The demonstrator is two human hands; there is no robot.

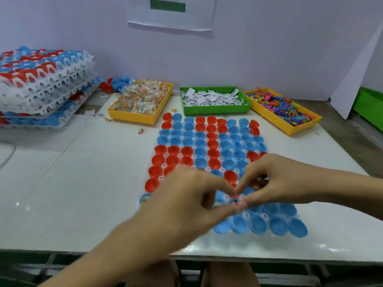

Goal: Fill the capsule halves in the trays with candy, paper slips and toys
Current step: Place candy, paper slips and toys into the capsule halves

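A clear tray of open capsule halves lies in front of me, with red halves and blue halves in rows. Most of them look empty; one blue half at the near left holds something colourful. My left hand and my right hand meet over the tray's near middle. Thumb and forefinger of each hand pinch a small red-and-dark item between the fingertips. It is blurred and I cannot tell what it is.
At the back stand a yellow bin of wrapped candy, a green bin of paper slips and a yellow bin of small coloured toys. Stacked trays of capsule halves sit at the far left, loose halves behind. A stray candy lies on the table.
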